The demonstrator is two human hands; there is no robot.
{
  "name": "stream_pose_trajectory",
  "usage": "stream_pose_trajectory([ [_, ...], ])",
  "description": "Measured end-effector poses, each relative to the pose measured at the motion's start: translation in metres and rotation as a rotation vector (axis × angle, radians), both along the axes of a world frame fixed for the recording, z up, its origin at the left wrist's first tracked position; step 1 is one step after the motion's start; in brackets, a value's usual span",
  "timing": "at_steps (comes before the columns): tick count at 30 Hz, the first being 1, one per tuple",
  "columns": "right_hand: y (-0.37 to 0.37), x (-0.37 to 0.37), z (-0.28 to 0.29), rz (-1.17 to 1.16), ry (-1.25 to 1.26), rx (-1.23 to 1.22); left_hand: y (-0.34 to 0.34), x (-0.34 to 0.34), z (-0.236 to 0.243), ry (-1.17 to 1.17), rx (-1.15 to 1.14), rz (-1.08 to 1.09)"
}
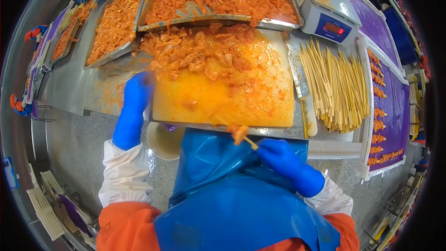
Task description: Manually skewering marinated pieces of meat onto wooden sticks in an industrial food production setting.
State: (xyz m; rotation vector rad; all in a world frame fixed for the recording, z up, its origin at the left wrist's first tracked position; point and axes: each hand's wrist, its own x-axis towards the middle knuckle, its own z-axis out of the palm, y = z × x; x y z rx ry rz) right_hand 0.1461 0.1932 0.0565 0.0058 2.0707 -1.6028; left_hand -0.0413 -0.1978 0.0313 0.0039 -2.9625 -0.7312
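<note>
The left hand [138, 95] is at the cutting board [278, 114]'s left edge, fingers too blurred to tell. Soft, likely slippery meat [186, 53] lies toward the far edge. Off the near edge, the right hand [284, 161] clasps a light, stiff-looking skewer [251, 143] by its bare end, probably the surest hold.

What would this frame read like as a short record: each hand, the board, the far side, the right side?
Left hand: blue-gloved, at the left edge of the board; tips blurred, grip unclear
Right hand: blue-gloved, holding a skewer with meat on it
Board: wet, meat pile toward its far edge
Far side: large tray and left tray, both of meat; scale, display lit
Right side: knife, loose sticks, purple tray with loaded skewers
</note>
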Motion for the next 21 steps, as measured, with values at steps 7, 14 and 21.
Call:
stream_pose_trajectory([
  [7, -0.045, -0.044, -0.005, 0.085, 0.102, 0.101, -0.002, -0.016, 0.008, -0.118, -0.044, -0.058],
  [14, -0.009, -0.037, 0.0, -0.169, -0.092, -0.082, -0.019, -0.013, 0.008, -0.143, 0.072, -0.216],
  [21, 0.001, -0.017, -0.01, -0.222, -0.15, -0.211, -0.024, -0.009, 0.002, -0.098, 0.101, -0.276],
])
